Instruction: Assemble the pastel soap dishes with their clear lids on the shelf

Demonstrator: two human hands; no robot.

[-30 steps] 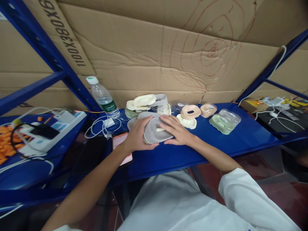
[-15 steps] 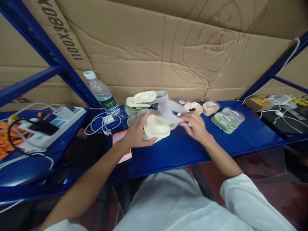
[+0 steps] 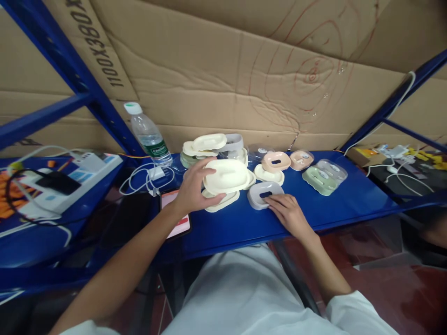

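My left hand [image 3: 196,186] is closed on a cream soap dish part [image 3: 228,176], with thumb and fingers at its left end. The dish is raised and tilted over another cream piece [image 3: 221,201] lying on the blue table [image 3: 223,232]. On the right, my right hand [image 3: 287,211] pinches the near right rim of a pale lilac soap dish part [image 3: 256,199] that has an oval slot. It rests on the table top, the fingertips partly covering its rim. Behind it, a peach slotted part [image 3: 279,161] sits on a cream tray [image 3: 268,175].
A stack of cream and green pieces [image 3: 199,148] stands at the back beside a water bottle [image 3: 149,135]. On the right lie a peach dish [image 3: 301,159] and a green dish with clear lid [image 3: 318,180]. A phone [image 3: 181,225], white cable [image 3: 130,180] and power strip [image 3: 78,184] are left.
The right hand has lowered the lilac part from the air onto the table, moving it toward me. The left hand still holds the cream dish, now turned more level.
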